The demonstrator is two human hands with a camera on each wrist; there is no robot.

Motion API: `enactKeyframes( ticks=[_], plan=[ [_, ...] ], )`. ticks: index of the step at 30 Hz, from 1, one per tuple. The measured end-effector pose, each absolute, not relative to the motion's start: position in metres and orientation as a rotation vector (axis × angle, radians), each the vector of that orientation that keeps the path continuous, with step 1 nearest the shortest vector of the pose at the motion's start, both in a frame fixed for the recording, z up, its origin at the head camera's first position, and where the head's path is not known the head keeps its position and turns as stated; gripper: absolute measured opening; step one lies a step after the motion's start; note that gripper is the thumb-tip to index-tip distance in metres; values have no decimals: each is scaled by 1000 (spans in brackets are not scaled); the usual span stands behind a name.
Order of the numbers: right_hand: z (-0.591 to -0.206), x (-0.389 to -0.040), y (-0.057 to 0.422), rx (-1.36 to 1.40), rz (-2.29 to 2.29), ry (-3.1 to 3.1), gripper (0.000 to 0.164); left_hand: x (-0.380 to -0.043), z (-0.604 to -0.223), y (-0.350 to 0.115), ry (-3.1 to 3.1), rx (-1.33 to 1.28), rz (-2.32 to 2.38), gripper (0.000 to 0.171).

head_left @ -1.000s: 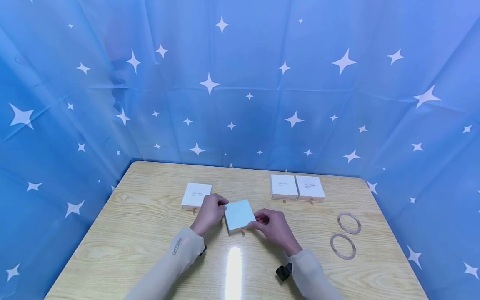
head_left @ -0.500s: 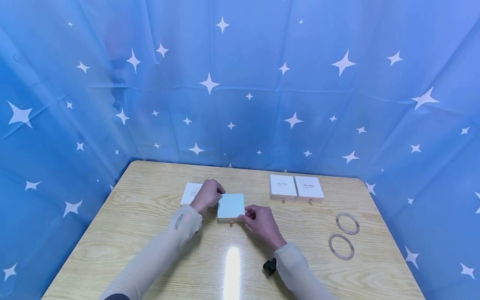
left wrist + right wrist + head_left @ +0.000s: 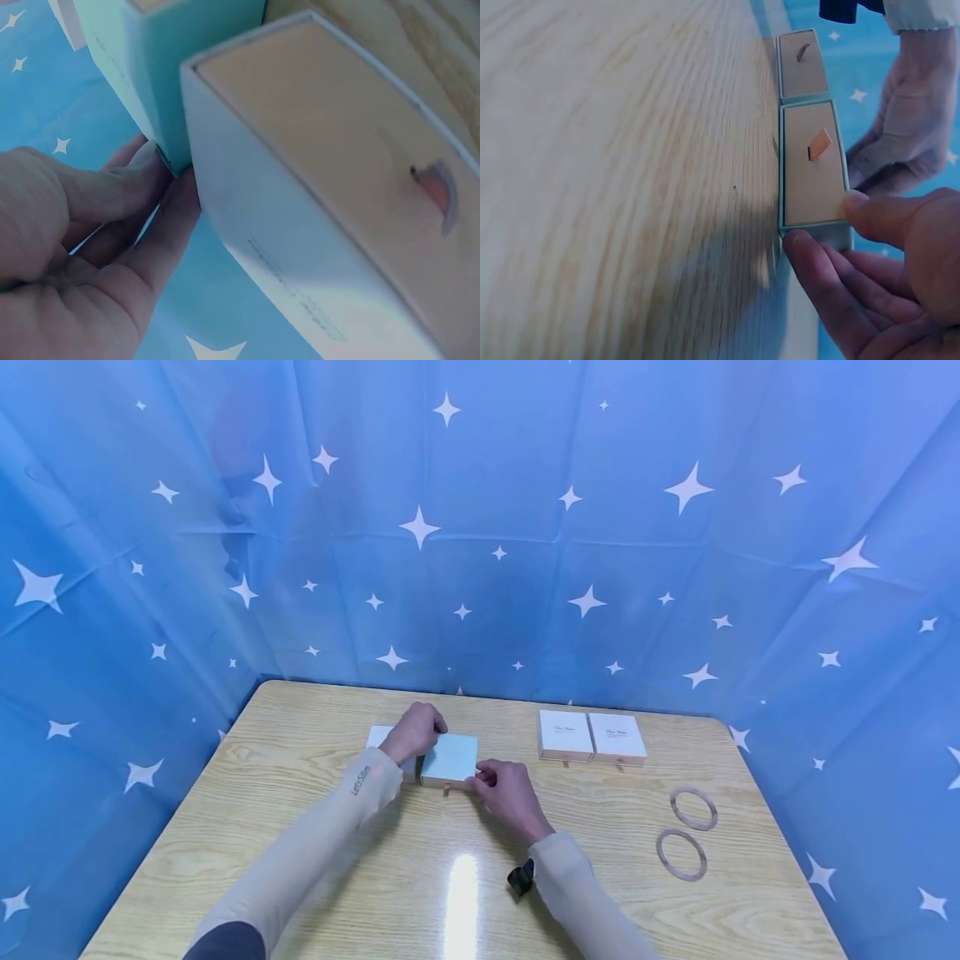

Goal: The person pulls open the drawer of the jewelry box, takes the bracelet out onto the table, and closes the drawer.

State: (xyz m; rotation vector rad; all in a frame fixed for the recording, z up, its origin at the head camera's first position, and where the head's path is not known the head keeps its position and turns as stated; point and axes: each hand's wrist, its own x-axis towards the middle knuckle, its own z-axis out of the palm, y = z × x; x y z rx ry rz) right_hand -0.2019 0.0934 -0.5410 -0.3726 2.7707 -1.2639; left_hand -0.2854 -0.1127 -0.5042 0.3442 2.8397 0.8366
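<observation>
A light-blue drawer box (image 3: 450, 758) with a small tab on its tan front lies flat on the table between both hands. My left hand (image 3: 415, 732) pinches its far left corner, and in the left wrist view the fingers (image 3: 161, 259) reach into the narrow gap beside a white drawer box (image 3: 255, 225). That white box (image 3: 377, 736) is partly hidden behind the left hand in the head view. With thumb and fingers my right hand (image 3: 510, 795) holds the light-blue box's right side near the front. In the right wrist view the two tan fronts stand nearly in line.
Two more white drawer boxes (image 3: 566, 733) stand side by side at the back right. Two pale purplish rings (image 3: 693, 808) lie on the wooden table (image 3: 345, 877) at the right. A blue star-patterned curtain (image 3: 480, 527) hangs behind the table's far edge.
Both hands have moved the light-blue box left and back, close to the white box. It has turned from a slant to nearly square with the table.
</observation>
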Motion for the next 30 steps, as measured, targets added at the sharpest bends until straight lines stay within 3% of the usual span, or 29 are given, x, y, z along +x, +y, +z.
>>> enactKeyframes(
  ticks=[14, 26, 30],
  plan=[
    [-540, -209, 89, -322, -1272, 2753, 32, -292, -501, -111, 2825, 409, 704, 36],
    [-540, -210, 98, -414, -1239, 2739, 32, -290, -506, -112, 2848, 493, 717, 24],
    [-537, -209, 106, -504, -1189, 2751, 35, -288, -507, -109, 2855, 532, 737, 28]
  ],
)
